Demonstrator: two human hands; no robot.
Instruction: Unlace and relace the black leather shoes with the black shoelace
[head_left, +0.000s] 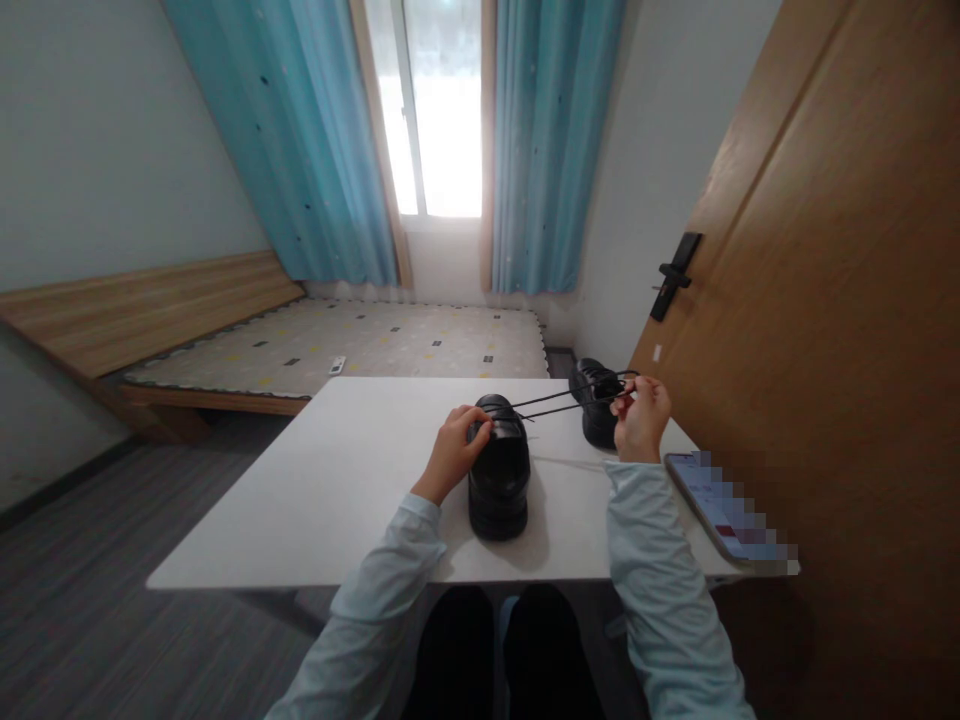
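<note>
A black lace-up shoe [499, 505] stands on the white table in front of me, its heel end toward me. My left hand [452, 450] is closed on its left side near the laces, thumb and fingers pressed against the upper. Two strands of black shoelace [553, 397] run taut from this shoe to the right. My right hand [645, 415] pinches the strands at their far end, raised above the table. Just left of that hand is a second black shoe [598, 428], partly behind the strands and fingers.
The white table [322, 500] reaches from my knees toward a bed [390, 345] with a patterned mattress. A phone or tablet [705, 500], partly pixelated, lies along the right edge. A wooden door [847, 330] stands close on the right. A small white object [337, 366] rests on the mattress.
</note>
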